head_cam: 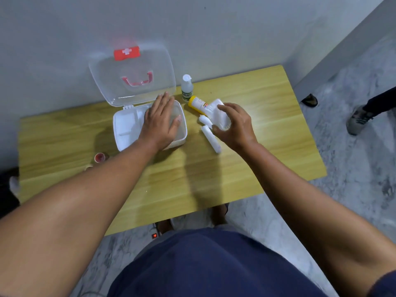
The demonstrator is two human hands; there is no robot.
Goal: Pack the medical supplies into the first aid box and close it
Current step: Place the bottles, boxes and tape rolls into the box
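Note:
The white first aid box stands open on the wooden table, its clear lid with a red latch leaning back on the wall. My left hand lies flat with fingers spread over the box's right half. My right hand curls around a white packet just right of the box. Beside it lie two white gauze rolls and a yellow-capped bottle. A small clear bottle with a white cap stands upright behind them.
A small red-lidded jar sits near the table's left front, partly behind my left forearm. The wall runs right behind the box. Another person's shoe and leg are on the floor at the right. A power strip lies under the table.

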